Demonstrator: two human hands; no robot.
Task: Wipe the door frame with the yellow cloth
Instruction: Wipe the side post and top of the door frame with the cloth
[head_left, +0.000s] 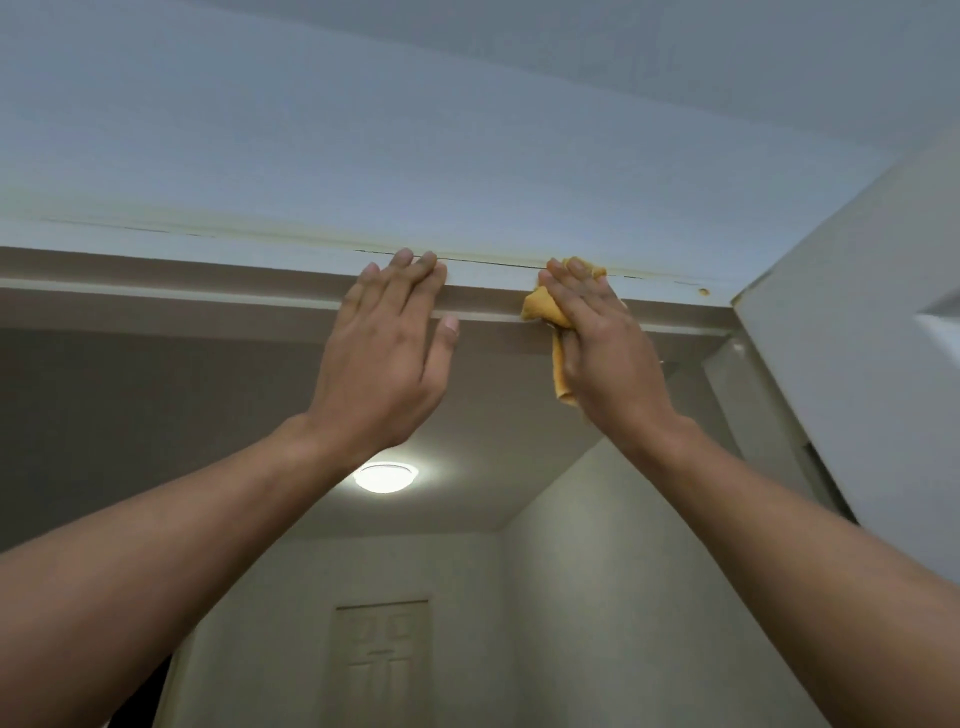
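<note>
Item one: my right hand (597, 353), fingers flat, presses the crumpled yellow cloth (543, 309) against the white painted wooden door frame (208, 265). Item two: my left hand (387, 353), fingers extended together and empty, rests on that frame left of the cloth. Beyond the frame: round lit ceiling lamp (385, 477).

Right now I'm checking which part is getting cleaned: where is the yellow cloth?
In the head view, the yellow cloth is right of centre, pressed by the right hand against the top door frame, beside the empty left hand.
</note>
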